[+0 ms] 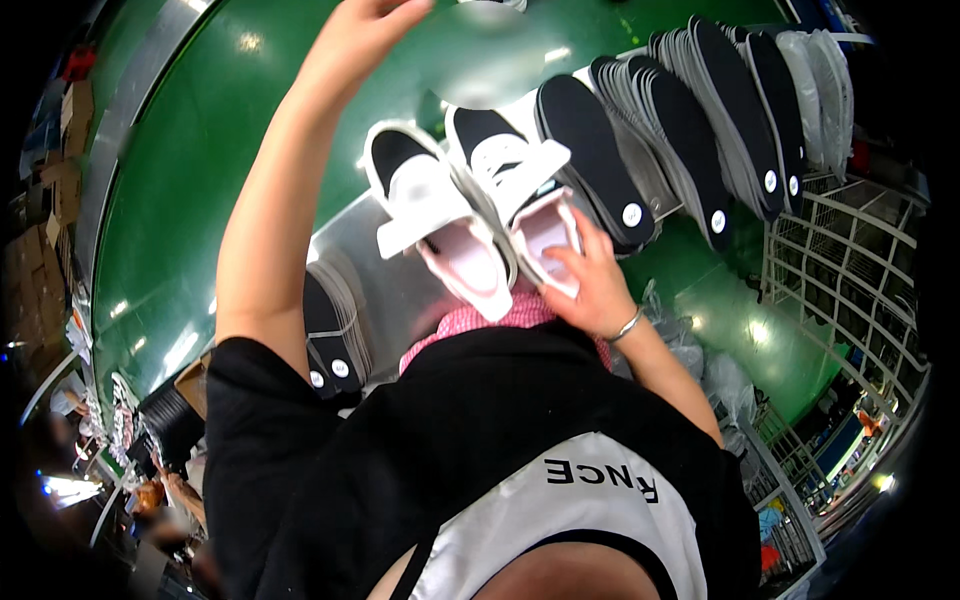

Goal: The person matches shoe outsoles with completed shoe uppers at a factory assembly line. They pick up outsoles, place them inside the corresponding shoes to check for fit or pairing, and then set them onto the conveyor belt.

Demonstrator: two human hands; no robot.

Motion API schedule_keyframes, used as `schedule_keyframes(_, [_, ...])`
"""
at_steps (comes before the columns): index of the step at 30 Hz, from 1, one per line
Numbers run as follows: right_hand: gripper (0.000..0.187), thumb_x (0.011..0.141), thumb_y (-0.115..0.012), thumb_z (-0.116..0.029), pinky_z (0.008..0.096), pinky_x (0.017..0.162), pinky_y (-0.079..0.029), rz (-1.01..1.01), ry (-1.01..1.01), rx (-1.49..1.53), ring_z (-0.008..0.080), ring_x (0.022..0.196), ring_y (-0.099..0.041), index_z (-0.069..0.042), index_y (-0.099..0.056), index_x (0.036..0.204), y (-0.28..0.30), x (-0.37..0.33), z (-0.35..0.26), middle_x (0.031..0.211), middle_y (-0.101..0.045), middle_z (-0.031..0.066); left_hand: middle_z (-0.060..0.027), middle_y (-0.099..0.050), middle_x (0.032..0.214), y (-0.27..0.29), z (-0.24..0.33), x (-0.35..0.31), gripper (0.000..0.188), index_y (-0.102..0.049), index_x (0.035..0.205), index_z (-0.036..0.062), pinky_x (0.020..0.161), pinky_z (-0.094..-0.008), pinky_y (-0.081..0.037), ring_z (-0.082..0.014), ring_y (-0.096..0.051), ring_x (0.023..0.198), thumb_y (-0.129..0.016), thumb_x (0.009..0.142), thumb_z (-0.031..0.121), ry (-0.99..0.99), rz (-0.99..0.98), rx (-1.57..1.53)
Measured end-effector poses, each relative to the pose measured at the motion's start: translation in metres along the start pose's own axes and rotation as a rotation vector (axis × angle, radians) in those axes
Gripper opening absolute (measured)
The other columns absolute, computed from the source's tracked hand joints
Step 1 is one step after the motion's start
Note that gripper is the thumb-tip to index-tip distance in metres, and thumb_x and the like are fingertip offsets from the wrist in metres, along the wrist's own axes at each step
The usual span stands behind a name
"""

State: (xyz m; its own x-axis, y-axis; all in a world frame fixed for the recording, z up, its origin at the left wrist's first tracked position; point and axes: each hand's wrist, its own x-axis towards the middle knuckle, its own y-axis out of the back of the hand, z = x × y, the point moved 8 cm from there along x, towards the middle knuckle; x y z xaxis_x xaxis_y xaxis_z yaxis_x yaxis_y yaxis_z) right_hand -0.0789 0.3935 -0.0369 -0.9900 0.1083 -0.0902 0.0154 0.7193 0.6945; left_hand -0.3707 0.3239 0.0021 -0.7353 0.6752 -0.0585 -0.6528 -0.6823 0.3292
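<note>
I see two shoes (420,187) side by side on the worktop (347,242), right hand (585,275) pinching the right shoe (498,168) near its heel; insoles (585,155) stacked alongside; left hand (377,10) outstretched, cut off at the top, its grip I cannot tell

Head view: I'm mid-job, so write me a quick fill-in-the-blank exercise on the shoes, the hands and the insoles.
1. The right hand holds the right-hand shoe at its ____, the end nearer the person.
2. The lining inside the left-hand shoe is pale ____.
3. The left hand is partly cut off by the ____ edge of the picture.
4. The long fanned row of black insoles lies to the ____ of both shoes.

Missing words: heel; pink; top; right.
</note>
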Motion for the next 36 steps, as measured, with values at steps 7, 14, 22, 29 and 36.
schedule_keyframes(7, [0.033, 0.06, -0.063, -0.021, 0.0375, 0.084, -0.038, 0.005, -0.048, -0.065, 0.0362, 0.099, -0.041, -0.004, -0.058, 0.088, -0.002, 0.001, -0.008, 0.124, -0.032, 0.0217, -0.0052, -0.057, 0.083, 0.021, -0.05, -0.178, 0.028, -0.052, 0.094, 0.0, 0.069, -0.0249, -0.04, -0.0115, -0.051, 0.076, -0.044, 0.086, 0.026, 0.179, 0.468, -0.417])
schedule_keyframes(14, [0.03, 0.062, -0.06, -0.025, 0.039, 0.082, -0.04, 0.058, -0.081, -0.112, 0.0377, 0.095, -0.045, -0.008, -0.059, 0.086, -0.01, -0.002, -0.009, 0.122, -0.033, 0.0264, -0.0118, -0.026, 0.126, -0.056, -0.072, -0.214, 0.046, -0.031, 0.123, 0.0015, 0.095, -0.0347, -0.024, -0.0252, -0.033, 0.112, -0.045, 0.082, 0.018, 0.11, 0.34, -0.146])
schedule_keyframes(22, [0.049, 0.07, -0.06, -0.028, 0.038, 0.087, -0.036, 0.185, -0.094, 0.271, 0.0358, 0.107, -0.039, -0.009, -0.044, 0.112, -0.015, -0.041, 0.003, 0.125, -0.029, 0.0215, -0.0103, -0.038, 0.113, -0.062, -0.087, -0.213, 0.046, -0.034, 0.116, 0.0017, 0.093, -0.0346, -0.026, -0.022, -0.037, 0.106, -0.031, 0.086, 0.037, 0.042, 0.306, -0.034])
schedule_keyframes(29, [0.039, 0.08, -0.054, -0.017, 0.0283, 0.078, -0.042, 0.138, -0.725, 0.888, 0.0173, 0.089, -0.052, -0.002, -0.042, 0.115, -0.067, -0.181, 0.11, 0.102, -0.052, 0.0099, -0.011, -0.032, 0.125, -0.062, -0.113, -0.221, 0.066, -0.025, 0.126, 0.0058, 0.096, -0.0386, -0.027, -0.0254, -0.034, 0.114, -0.032, 0.081, 0.054, 0.259, 0.358, -0.504])
schedule_keyframes(36, [0.026, 0.077, -0.054, -0.018, 0.0275, 0.061, -0.045, 0.424, -1.317, 0.803, 0.0157, 0.068, -0.055, -0.002, -0.054, 0.097, -0.168, -0.394, 0.277, 0.079, -0.059, 0.008, -0.0074, -0.044, 0.106, -0.01, -0.145, -0.227, 0.053, -0.041, 0.111, 0.0063, 0.086, -0.0334, -0.034, -0.0227, -0.043, 0.098, -0.038, 0.081, 0.05, 0.407, 0.631, -0.368])
